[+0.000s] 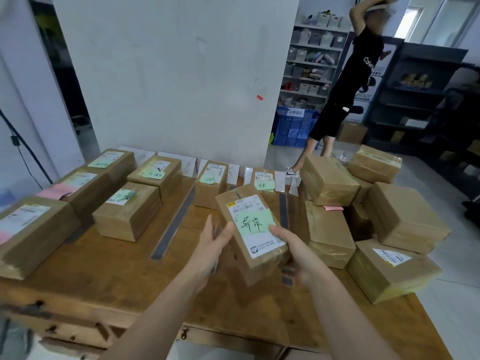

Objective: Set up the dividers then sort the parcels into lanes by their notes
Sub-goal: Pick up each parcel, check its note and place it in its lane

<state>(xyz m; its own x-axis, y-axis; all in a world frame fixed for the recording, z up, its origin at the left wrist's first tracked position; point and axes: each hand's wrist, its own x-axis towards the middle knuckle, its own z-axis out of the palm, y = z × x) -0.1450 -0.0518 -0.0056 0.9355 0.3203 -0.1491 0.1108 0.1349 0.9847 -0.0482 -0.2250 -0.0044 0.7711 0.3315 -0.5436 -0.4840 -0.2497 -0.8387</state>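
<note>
Right hand [293, 253] grips parcel [257, 268], thumb on green note [253, 222]; left hand [210, 245] steadies its side, fingers straight. Parcel held over surface [104, 268], near divider [174, 224]. Read note, then set squarely in matching lane.

Parcel [259, 268] was brown, its note [253, 222] pale green, its label [262, 246] white, dividers [176, 219] grey, table [104, 271] tan wood, crates [293, 128] blue.

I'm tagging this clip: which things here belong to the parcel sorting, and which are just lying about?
Job: held parcel, its green note, left hand, right hand, grey dividers, sorted parcels, unsorted pile.
Lying about: blue crates, storage shelves, bystander.
</note>
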